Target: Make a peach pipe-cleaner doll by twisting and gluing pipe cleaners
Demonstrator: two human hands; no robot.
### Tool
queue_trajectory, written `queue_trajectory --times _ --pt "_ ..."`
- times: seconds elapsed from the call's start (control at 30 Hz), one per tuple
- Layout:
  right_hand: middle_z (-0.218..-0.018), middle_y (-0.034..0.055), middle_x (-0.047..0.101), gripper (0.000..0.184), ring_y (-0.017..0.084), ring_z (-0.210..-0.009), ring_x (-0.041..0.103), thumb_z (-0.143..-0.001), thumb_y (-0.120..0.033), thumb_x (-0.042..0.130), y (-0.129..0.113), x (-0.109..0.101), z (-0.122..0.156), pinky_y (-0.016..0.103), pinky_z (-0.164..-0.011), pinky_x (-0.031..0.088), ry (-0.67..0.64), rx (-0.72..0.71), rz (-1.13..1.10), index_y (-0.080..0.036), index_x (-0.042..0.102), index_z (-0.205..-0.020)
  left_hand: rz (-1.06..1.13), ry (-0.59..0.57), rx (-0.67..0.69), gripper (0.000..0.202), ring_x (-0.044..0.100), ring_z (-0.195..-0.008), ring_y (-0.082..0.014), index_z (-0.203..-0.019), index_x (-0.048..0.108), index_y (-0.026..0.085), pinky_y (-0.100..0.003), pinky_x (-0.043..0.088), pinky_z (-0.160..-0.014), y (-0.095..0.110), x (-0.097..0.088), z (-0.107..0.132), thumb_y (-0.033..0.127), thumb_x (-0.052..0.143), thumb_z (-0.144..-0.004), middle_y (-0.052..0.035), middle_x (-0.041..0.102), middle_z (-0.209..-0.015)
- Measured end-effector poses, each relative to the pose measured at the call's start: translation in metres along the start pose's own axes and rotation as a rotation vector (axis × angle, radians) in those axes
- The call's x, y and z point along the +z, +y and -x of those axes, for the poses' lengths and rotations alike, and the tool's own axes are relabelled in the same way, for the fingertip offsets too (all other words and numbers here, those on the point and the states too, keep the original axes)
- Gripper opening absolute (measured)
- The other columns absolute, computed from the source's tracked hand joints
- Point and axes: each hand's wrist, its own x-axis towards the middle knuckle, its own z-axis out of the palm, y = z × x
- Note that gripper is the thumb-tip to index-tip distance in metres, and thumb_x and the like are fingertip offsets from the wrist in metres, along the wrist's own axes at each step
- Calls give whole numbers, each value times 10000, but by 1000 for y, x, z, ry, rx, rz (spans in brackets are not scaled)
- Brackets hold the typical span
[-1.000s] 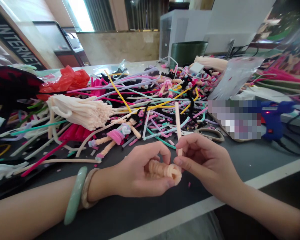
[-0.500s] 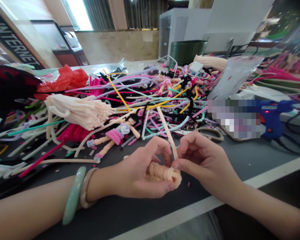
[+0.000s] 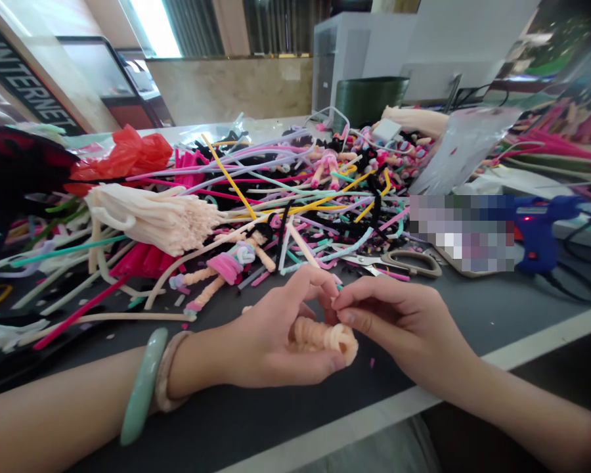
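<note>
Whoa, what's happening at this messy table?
A person is working with fuzzy craft wire. The left hand holds a peach coil, while the right hand pinches its loose end right at the coil. Behind them a colourful pile of stems, a small doll and scissors lie on the grey table.

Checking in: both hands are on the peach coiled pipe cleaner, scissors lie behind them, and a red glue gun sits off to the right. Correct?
Not quite. The head view shows the glue gun is blue, not red. The rest stands: left hand and right hand both grip the peach coiled pipe cleaner, with the scissors behind them.
</note>
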Motion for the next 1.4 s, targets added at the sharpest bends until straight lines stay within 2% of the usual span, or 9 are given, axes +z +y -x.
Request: queue_trajectory --times 0.27,0.47,0.63,0.8,0.9,1.07,1.17,1.27,1.4 --pt "-832 -7 695 50 127 -757 676 -848 -192 647 1 0 0 217 -691 556 15 -6 -26 -232 662 -872 -103 48 -59 455 560 -599 -68 -1143 312 238 -143 376 -465 3 0 0 210 643 -832 55 554 -741" --pt "-810 -15 672 63 121 -747 661 -835 -179 660 2 0 -1 215 -686 548 21 -32 -13 -234 646 -861 -245 89 -104 447 511 -498 -61 -1136 378 222 -149 356 -432 6 -2 0 284 679 -812 84 513 -639" --pt "-805 -33 663 102 100 -740 654 -844 -141 642 2 1 -1 185 -657 525 20 -48 13 -241 637 -865 -306 155 -94 405 501 -464 -53 -1064 431 213 -148 324 -396 7 -1 0 317 702 -782 71 518 -668" --pt "-885 -34 669 148 100 -824 649 -868 -143 618 3 1 0 195 -732 526 53 -92 43 -264 607 -953 -353 174 -54 386 474 -459 -50 -1078 426 209 -155 312 -398 6 1 0 293 681 -800 78 504 -649" --pt "-918 -20 672 153 116 -853 649 -889 -151 588 2 1 0 218 -738 527 54 -98 69 -268 591 -988 -399 188 -13 369 459 -474 -47 -1064 429 202 -163 326 -413 5 1 0 290 677 -804 61 532 -695" --pt "-874 -8 683 133 128 -775 657 -887 -152 567 -1 0 0 235 -688 541 59 -112 102 -251 631 -948 -476 232 27 347 484 -545 -47 -1042 452 194 -163 354 -439 5 0 -1 272 682 -794 -1 578 -878" --pt "-804 -11 697 147 131 -700 655 -852 -129 589 -2 -1 2 222 -606 537 145 -118 163 -251 667 -877 -483 273 35 342 541 -633 -78 -1040 470 194 -169 377 -459 5 1 0 271 685 -786 -34 585 -947" --pt "-790 -6 702 159 136 -686 652 -827 -111 599 -4 -2 5 211 -553 522 235 -143 198 -248 678 -845 -497 322 16 346 586 -734 -122 -1050 471 206 -172 378 -467 4 1 0 282 683 -788 -40 605 -942" --pt "-784 3 702 133 142 -684 649 -842 -141 581 -4 -3 7 237 -574 505 189 -174 242 -241 669 -843 -511 377 -11 351 605 -768 -150 -1047 460 212 -181 376 -470 2 1 0 297 682 -789 -18 614 -849"
